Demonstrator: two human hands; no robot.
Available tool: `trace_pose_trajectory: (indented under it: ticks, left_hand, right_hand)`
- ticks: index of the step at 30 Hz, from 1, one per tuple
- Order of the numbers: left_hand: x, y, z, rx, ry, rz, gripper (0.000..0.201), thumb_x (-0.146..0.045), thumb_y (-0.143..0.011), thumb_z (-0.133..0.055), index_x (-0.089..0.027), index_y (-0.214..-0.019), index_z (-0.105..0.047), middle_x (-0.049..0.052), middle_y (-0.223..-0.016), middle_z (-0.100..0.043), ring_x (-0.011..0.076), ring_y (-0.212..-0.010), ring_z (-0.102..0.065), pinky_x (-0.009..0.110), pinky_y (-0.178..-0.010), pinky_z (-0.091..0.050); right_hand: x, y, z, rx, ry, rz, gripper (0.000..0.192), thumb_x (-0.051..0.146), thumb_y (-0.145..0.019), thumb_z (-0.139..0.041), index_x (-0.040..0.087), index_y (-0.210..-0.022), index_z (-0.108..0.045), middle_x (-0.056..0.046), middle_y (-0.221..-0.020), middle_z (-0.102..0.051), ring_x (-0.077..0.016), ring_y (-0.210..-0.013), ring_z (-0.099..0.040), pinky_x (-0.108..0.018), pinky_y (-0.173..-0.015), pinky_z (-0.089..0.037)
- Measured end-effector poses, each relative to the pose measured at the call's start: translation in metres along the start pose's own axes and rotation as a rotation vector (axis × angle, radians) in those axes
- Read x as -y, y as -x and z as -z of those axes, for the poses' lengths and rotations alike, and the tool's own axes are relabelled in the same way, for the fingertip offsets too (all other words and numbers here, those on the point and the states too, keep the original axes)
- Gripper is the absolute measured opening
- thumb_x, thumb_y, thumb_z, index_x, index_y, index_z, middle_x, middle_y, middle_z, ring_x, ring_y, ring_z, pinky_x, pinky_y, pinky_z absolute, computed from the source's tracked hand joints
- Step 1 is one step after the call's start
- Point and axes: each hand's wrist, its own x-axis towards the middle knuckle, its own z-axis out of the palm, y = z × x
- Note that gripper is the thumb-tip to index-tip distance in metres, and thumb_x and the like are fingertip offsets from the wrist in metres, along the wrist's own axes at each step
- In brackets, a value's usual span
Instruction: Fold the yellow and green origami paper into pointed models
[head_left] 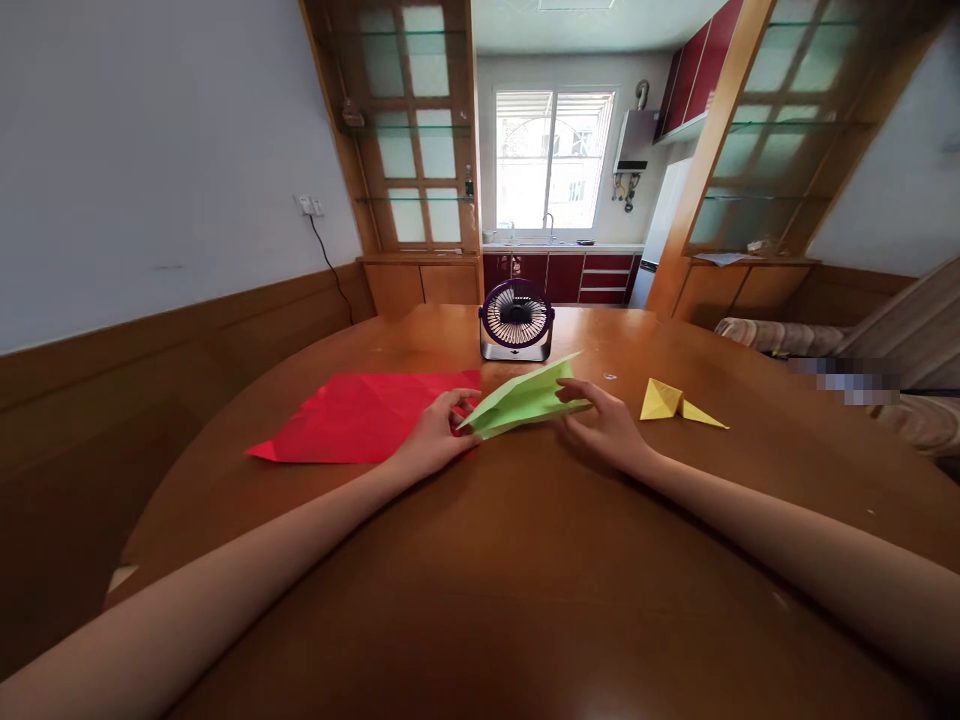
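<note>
Green folded paper, one pointed plane shape (525,398), lies on the round wooden table (525,560) between two bare hands. The left hand (435,435) pinches its near tip in a closed grip; the right hand (604,425) presses fingers on its right edge. One flat red paper sheet (360,415) lies left, one small yellow folded paper (675,403) right, one purple desk fan (517,320) behind.

No lettering can be read anywhere; the small mark on the fan (516,320) base is illegible.
</note>
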Motion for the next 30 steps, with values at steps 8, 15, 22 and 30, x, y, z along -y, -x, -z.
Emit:
trace_pose_trajectory:
  ticks: [8,15,22,30]
  left_hand:
    - [0.0,-0.005,0.005,0.058,0.262,0.253,0.064,-0.013,-0.054,-0.076,-0.015,-0.114,-0.056,0.0,-0.08,-0.061,0.0119,-0.065,-0.059,0.023,-0.058,-0.047]
    - [-0.003,-0.003,0.005,0.09,0.291,0.266,0.054,-0.026,-0.062,-0.078,-0.014,-0.11,-0.055,-0.004,-0.06,-0.058,0.009,-0.05,-0.051,0.018,-0.047,-0.034]
    - [0.007,-0.004,-0.004,-0.075,0.087,0.116,0.062,-0.018,-0.063,-0.074,-0.017,-0.12,-0.048,0.003,-0.098,-0.054,0.0088,-0.063,-0.056,0.025,-0.059,-0.047]
    - [0.002,0.002,-0.002,-0.001,-0.406,-0.267,0.02,-0.016,-0.078,-0.06,-0.019,-0.097,-0.065,0.006,-0.109,-0.055,0.0226,-0.105,-0.055,0.04,-0.094,-0.047]
  right_hand:
    - [-0.022,-0.008,0.006,0.028,-0.046,-0.007,0.028,0.022,-0.079,-0.058,0.023,-0.106,-0.065,-0.003,-0.097,-0.072,-0.0222,-0.094,-0.067,-0.047,-0.1,-0.046]
    - [-0.012,-0.006,0.007,-0.088,-0.076,0.038,0.035,0.031,-0.085,-0.061,0.022,-0.119,-0.059,-0.008,-0.113,-0.067,-0.0223,-0.095,-0.065,-0.04,-0.087,-0.053]
    - [-0.005,-0.008,0.004,-0.089,0.03,0.074,0.047,0.028,-0.087,-0.059,0.025,-0.132,-0.047,-0.007,-0.101,-0.063,-0.0216,-0.088,-0.062,-0.039,-0.081,-0.052]
    - [-0.008,-0.011,-0.003,-0.098,0.043,0.083,0.05,0.027,-0.086,-0.06,0.025,-0.132,-0.042,-0.009,-0.108,-0.06,-0.0249,-0.099,-0.059,-0.046,-0.091,-0.047]
